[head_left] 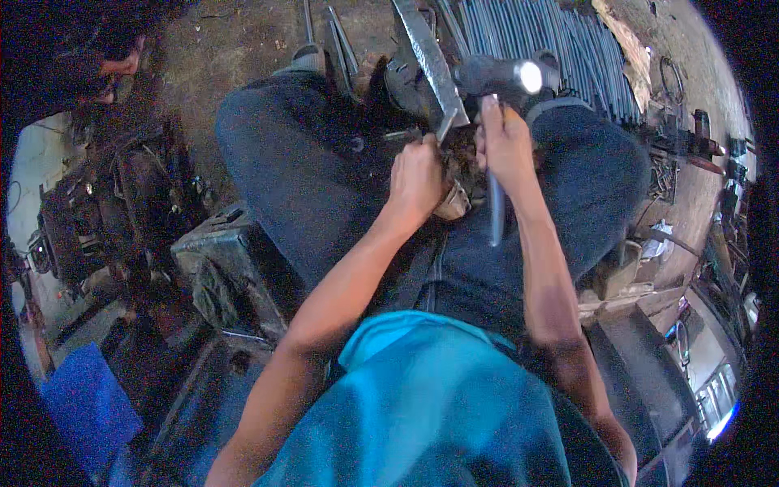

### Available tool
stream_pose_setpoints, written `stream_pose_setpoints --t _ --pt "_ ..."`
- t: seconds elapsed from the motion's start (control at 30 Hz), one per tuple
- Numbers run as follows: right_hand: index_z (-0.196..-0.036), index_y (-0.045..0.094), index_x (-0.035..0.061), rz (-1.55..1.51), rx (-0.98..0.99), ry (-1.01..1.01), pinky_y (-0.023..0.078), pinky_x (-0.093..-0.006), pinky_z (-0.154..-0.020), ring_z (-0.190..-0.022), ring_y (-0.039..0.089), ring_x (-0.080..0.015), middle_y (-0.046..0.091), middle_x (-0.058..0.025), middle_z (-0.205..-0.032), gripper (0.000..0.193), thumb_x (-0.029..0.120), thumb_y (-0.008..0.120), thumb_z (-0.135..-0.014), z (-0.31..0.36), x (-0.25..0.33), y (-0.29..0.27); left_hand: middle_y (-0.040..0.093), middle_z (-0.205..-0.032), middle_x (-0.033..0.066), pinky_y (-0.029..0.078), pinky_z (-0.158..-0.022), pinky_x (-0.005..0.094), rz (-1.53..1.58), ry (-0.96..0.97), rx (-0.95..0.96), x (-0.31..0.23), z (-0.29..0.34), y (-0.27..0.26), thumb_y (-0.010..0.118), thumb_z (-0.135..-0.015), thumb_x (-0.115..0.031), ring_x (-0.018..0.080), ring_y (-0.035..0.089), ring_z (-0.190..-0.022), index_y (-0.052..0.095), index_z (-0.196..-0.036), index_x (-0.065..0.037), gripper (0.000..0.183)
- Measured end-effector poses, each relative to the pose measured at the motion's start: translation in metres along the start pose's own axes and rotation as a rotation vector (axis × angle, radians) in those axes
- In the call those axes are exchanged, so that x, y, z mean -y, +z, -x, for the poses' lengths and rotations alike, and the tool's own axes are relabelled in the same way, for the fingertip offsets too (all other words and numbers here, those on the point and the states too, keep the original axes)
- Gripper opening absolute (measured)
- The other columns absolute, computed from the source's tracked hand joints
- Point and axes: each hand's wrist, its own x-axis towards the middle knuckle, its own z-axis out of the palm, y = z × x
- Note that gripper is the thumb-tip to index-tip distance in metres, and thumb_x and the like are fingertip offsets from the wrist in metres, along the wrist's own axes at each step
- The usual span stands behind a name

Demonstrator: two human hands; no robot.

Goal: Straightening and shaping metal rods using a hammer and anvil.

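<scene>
My left hand (pixel 417 177) is closed around the narrow tang end of a long metal blade (pixel 430 61), which points away from me with a dented, shiny surface. In my right hand (pixel 508 146) is a hammer; its grey handle (pixel 496 215) sticks out below my fist toward my lap. The dark hammer head (pixel 487 75) is beyond that hand, close to the right edge of the blade, and its round face (pixel 530 77) catches bright light. Whether the head touches the blade I cannot tell. Dark clutter between my legs, under the blade, is hard to make out.
Many thin metal rods (pixel 552 49) lie bundled on the floor at the far right. A few bars (pixel 342 45) lie at the far left. Another person (pixel 122 65) is partly visible upper left. A dark metal block (pixel 213 243) stands left of my leg; loose metal parts (pixel 664 178) lie right.
</scene>
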Motion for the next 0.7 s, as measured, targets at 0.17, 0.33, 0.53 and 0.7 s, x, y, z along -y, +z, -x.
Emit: stream_pose_setpoints --t 0.17,0.33,0.53,0.7 --pt "-0.083 0.05 0.0062 -0.233 -0.087 -0.249 0.034 -0.0216 -0.036 -0.042 0.041 -0.0057 0.045 0.0017 -0.057 0.034 0.036 0.043 -0.097 0.03 0.105 -0.018 0.063 -0.085 0.0273 0.046 -0.077 0.0507 -0.008 -0.191 0.041 -0.007 -0.009 -0.002 0.058 -0.077 -0.01 0.0448 0.06 -0.083 0.062 -0.101 0.002 0.028" --pt "-0.078 0.052 0.0022 -0.146 -0.109 -0.218 0.039 -0.0291 -0.039 -0.046 0.05 -0.0118 0.052 -0.0046 -0.057 0.04 0.036 0.043 -0.097 0.036 0.059 -0.006 0.06 -0.074 0.031 0.049 -0.07 0.0519 -0.013 -0.135 -0.008 -0.004 -0.007 -0.013 0.06 -0.074 -0.008 0.0477 0.06 -0.073 0.056 -0.079 0.007 0.016" --pt "-0.075 0.054 -0.0038 0.173 -0.033 0.104 0.044 -0.0417 -0.049 -0.05 0.057 -0.0232 0.057 -0.0154 -0.058 0.044 0.034 0.044 -0.096 -0.004 -0.032 0.012 0.06 -0.074 0.0301 0.048 -0.071 0.0527 -0.073 -0.071 -0.023 -0.013 -0.008 -0.003 0.062 -0.071 -0.007 0.0482 0.06 -0.076 0.056 -0.078 0.006 0.016" --pt "-0.078 0.049 0.0058 -0.102 -0.085 -0.187 0.036 -0.0241 -0.036 -0.042 0.046 -0.0075 0.048 0.0001 -0.054 0.036 0.037 0.045 -0.096 0.03 0.089 -0.012 0.062 -0.08 0.0273 0.049 -0.073 0.0507 -0.049 -0.217 0.014 -0.013 -0.002 -0.006 0.06 -0.067 -0.006 0.0446 0.061 -0.08 0.062 -0.085 0.001 0.019"
